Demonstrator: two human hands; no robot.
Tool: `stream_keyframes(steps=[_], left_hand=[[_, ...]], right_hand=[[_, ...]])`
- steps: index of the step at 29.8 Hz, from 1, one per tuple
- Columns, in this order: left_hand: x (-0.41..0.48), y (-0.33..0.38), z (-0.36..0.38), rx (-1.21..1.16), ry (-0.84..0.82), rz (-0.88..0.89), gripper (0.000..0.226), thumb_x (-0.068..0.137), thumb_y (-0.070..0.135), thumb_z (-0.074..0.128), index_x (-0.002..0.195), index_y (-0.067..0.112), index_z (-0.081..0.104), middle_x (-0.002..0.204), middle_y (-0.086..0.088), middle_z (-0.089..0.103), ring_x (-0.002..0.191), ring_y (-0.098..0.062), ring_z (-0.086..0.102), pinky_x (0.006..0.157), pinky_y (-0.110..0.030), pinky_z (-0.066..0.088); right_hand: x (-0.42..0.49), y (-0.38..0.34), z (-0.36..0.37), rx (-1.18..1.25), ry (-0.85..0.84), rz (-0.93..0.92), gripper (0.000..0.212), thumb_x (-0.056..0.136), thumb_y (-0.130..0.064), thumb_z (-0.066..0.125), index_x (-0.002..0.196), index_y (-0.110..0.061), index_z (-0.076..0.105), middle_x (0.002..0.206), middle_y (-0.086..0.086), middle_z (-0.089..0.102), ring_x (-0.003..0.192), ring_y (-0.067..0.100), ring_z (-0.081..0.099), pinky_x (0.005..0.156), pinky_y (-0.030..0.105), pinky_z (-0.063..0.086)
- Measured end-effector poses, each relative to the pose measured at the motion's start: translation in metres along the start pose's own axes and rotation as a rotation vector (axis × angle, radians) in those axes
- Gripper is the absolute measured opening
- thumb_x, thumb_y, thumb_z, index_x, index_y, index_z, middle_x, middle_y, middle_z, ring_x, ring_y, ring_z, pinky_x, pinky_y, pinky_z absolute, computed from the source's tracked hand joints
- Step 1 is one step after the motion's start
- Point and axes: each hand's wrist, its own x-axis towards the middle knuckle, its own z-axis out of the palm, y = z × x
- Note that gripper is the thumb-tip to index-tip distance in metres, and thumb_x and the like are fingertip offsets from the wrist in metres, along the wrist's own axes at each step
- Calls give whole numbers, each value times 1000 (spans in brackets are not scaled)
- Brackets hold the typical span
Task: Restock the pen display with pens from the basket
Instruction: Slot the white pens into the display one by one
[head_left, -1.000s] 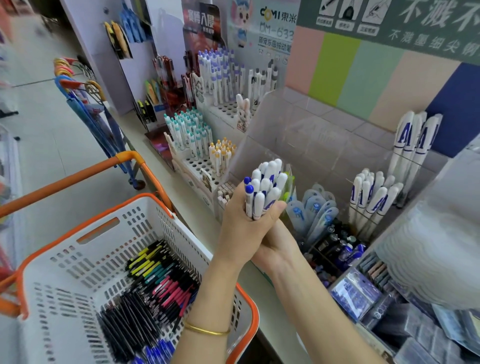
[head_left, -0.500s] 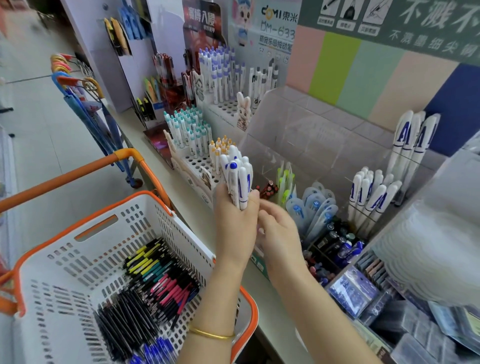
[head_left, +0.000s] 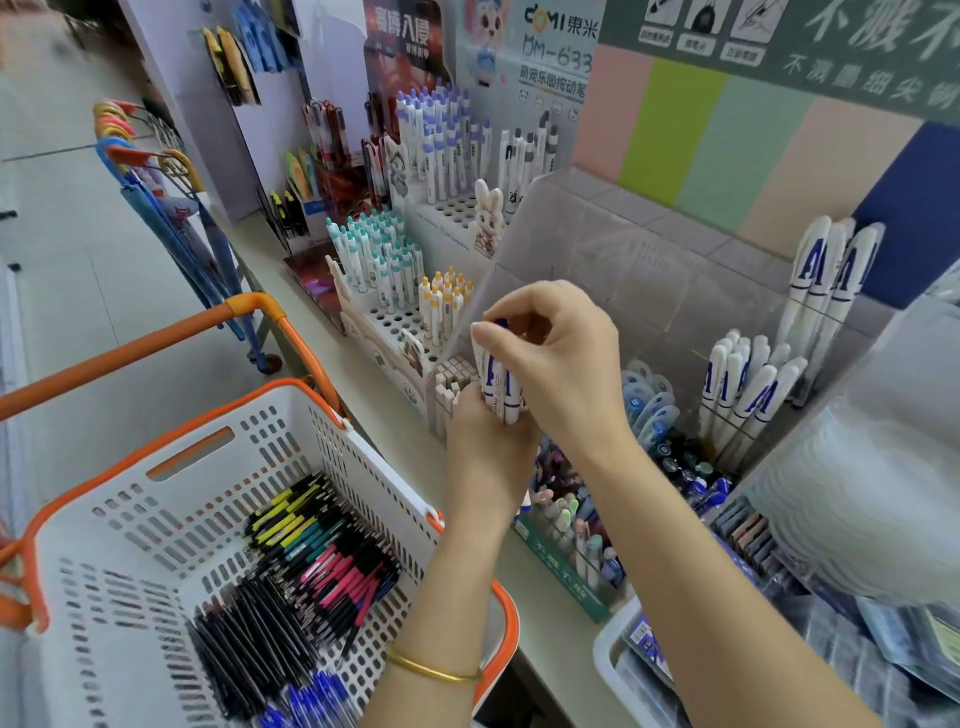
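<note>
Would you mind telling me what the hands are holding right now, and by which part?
The left hand grips a bundle of white pens around their lower ends; the right hand pinches one pen's top end.

The basket (head_left: 374, 475) stands left of the counter (head_left: 400, 447), with loose pens (head_left: 291, 587) lying in its bottom. On the counter, a rack (head_left: 384, 322) sits left of the display (head_left: 675, 291). Before the display's left end, the left hand (head_left: 483, 441) grips a bundle (head_left: 498, 389) from below; the right hand (head_left: 561, 358) pinches its top. Upright pens (head_left: 748, 384) occupy the display's right side.
</note>
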Motion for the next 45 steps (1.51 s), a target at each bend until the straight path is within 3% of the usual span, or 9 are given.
stream_keyframes(steps=[6,17,19,21,24,32,35,40,45], left_hand=[[2,-1,0,-21,-119,-125,6,81,0,51,84,5,53,52,1,54,43,-9,50,51,-25,43],[3,-8,-2,-140,-258,-101,12,80,3,63,78,9,53,51,0,50,44,-13,45,57,-30,48],[1,-11,-4,-164,-278,-120,14,86,-1,60,80,10,54,51,1,50,44,-12,44,54,-29,47],[-1,-14,-4,-212,-287,-158,15,88,-1,58,80,10,53,54,0,50,46,-12,45,49,-26,43],[0,-13,-3,-422,-258,-236,15,92,1,57,81,10,53,58,-1,49,50,-13,46,49,-24,45],[13,8,1,-962,-37,-369,15,96,10,54,90,0,63,73,-8,71,66,-17,70,65,-30,61],[15,13,-1,-986,-33,-289,22,97,11,50,114,1,60,91,-11,73,80,-19,72,75,-32,60],[14,20,-2,-969,-24,-271,19,99,12,48,113,5,59,95,-8,74,80,-17,73,67,-31,60],[17,21,-4,-886,59,-260,8,97,6,53,102,1,57,70,-3,66,61,-12,67,64,-28,59]], right_hand=[[21,-1,-5,68,21,34,11,81,-13,70,75,-20,64,72,-12,60,68,5,56,65,21,48],[45,5,-3,127,203,90,20,87,-13,63,74,-25,56,73,-11,56,72,8,53,67,20,43],[54,2,-11,148,284,84,22,88,-16,61,72,-29,52,72,-6,57,69,14,54,67,30,47],[58,-3,-21,196,364,71,19,89,-18,59,74,-27,50,72,1,57,64,21,56,60,40,51],[44,-9,-31,298,415,84,21,93,-9,57,78,-19,47,68,-1,55,54,16,59,49,31,52],[-34,13,-26,312,287,231,23,80,5,68,73,-12,54,72,-1,63,67,13,67,63,29,55],[-47,17,-26,275,272,252,24,80,4,70,71,-14,55,70,-8,59,64,0,58,60,11,45],[-51,20,-27,176,130,247,16,81,-2,71,75,-10,58,73,-5,61,69,6,58,63,15,47],[-48,20,-29,28,-55,253,13,81,-10,72,78,-15,61,75,-7,61,72,5,58,63,14,46]])
